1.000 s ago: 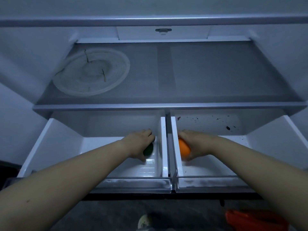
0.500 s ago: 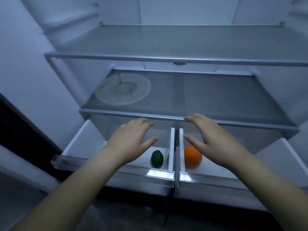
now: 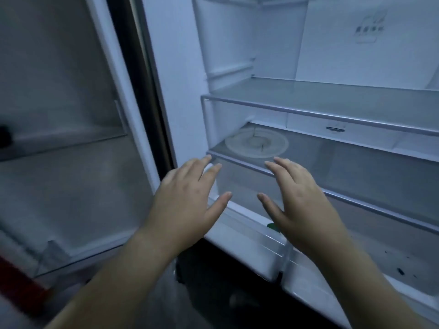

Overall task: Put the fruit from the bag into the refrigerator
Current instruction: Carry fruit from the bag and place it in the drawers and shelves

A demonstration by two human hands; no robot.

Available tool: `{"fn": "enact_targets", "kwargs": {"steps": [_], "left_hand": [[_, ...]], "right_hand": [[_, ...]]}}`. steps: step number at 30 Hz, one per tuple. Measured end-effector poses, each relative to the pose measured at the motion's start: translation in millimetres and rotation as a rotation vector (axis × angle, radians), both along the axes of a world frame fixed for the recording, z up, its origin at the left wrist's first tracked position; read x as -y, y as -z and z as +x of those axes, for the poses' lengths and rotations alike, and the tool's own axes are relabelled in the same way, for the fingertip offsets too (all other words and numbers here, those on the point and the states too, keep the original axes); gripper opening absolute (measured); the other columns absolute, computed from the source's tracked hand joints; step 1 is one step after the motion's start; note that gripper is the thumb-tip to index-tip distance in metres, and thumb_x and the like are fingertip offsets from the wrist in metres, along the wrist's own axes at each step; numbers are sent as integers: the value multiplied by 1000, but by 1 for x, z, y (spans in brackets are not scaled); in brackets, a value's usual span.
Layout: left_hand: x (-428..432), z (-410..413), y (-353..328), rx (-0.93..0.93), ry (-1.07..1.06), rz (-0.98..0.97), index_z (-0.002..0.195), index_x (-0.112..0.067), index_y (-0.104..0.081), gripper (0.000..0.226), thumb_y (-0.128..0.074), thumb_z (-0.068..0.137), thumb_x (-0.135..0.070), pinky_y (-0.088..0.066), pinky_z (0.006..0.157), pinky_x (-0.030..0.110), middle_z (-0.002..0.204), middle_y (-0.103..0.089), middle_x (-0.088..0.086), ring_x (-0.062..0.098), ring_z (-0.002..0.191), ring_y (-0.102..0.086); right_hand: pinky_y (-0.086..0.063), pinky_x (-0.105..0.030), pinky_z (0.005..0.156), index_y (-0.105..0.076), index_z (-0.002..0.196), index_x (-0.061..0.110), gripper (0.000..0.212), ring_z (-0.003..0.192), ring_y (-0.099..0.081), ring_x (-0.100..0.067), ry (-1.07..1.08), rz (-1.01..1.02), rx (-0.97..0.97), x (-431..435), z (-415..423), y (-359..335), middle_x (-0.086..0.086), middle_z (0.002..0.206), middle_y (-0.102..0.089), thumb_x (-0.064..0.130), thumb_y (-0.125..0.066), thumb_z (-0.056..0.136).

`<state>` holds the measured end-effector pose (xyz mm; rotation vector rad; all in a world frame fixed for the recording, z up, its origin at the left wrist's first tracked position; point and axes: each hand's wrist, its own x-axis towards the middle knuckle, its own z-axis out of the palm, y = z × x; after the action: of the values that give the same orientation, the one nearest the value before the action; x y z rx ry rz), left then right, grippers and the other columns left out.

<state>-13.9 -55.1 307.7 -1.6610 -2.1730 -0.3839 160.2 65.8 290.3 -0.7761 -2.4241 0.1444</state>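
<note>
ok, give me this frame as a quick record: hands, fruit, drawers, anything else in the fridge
left hand: open, fingers spread, holds nothing
right hand: open, fingers spread, holds nothing
green fruit: in left drawer, mostly hidden behind right hand
left drawer: pulled out
right drawer: pulled out, dark specks inside
plate: round, clear, on shelf above drawers
door: open, at left

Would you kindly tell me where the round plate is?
Head view: the round plate lies at the left end of the shelf above the left drawer.
</note>
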Motion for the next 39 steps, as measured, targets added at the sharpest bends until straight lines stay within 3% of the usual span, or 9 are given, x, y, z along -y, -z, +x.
{"fn": "enact_targets", "kwargs": {"steps": [3,9,15,19,27,31,35,39], "left_hand": [[52,-4,-14,0,-99,17,133,-21,-50,61,-30,89,-57,-39,98,37,141,-47,1,19,129,-43],[178,-33,-38,10,-381,75,139,-24,-40,69,-22,85,-63,-34,104,36,149,-36,-1,15,134,-35],[324,-63,-49,-19,-622,163,136,-25,-44,63,-27,88,-62,-40,104,39,146,-41,-2,15,132,-39],[429,-79,-44,-42,-770,187,131,-21,-50,62,-31,86,-58,-41,100,40,142,-46,2,20,129,-45],[688,-95,-4,31,-1219,144,129,-18,-53,64,-33,84,-59,-43,98,47,144,-43,7,27,133,-40],[787,-83,11,78,-1410,139,128,-15,-54,65,-33,84,-58,-45,95,49,143,-45,10,29,131,-41],[847,-74,31,148,-1540,122,134,-17,-50,70,-29,84,-61,-39,101,47,146,-41,10,28,135,-36],[881,-76,49,199,-1645,122,141,-19,-40,78,-19,82,-65,-30,108,43,152,-30,5,24,141,-26]], "right_hand": [[-29,-27,104,-42,137,15,57,128,-38,-20,-125,13,-62,36,-19,-22,-4,139,-45,36,-59,87],[-33,-35,104,-44,137,11,59,127,-43,-29,-373,85,-49,129,-82,-56,-9,140,-47,38,-56,86],[-17,-27,106,-28,144,21,69,137,-28,-19,-624,143,-25,250,-151,-76,0,149,-32,54,-37,84],[-22,-24,102,-28,143,20,70,134,-30,-17,-775,156,-27,342,-199,-82,-2,148,-33,53,-39,82],[-26,-38,112,-42,138,16,62,137,-31,-22,-1150,132,-49,577,-297,-47,-5,143,-43,39,-62,84],[-23,-35,112,-42,138,16,60,137,-31,-21,-1317,82,-40,680,-326,-30,-5,144,-42,45,-53,86],[-28,-38,113,-40,139,16,64,137,-32,-18,-1462,110,-6,755,-352,-14,-3,144,-42,52,-39,86],[-33,-42,111,-41,140,16,65,137,-33,-19,-1570,93,29,807,-381,3,-2,145,-42,52,-41,85]]}}
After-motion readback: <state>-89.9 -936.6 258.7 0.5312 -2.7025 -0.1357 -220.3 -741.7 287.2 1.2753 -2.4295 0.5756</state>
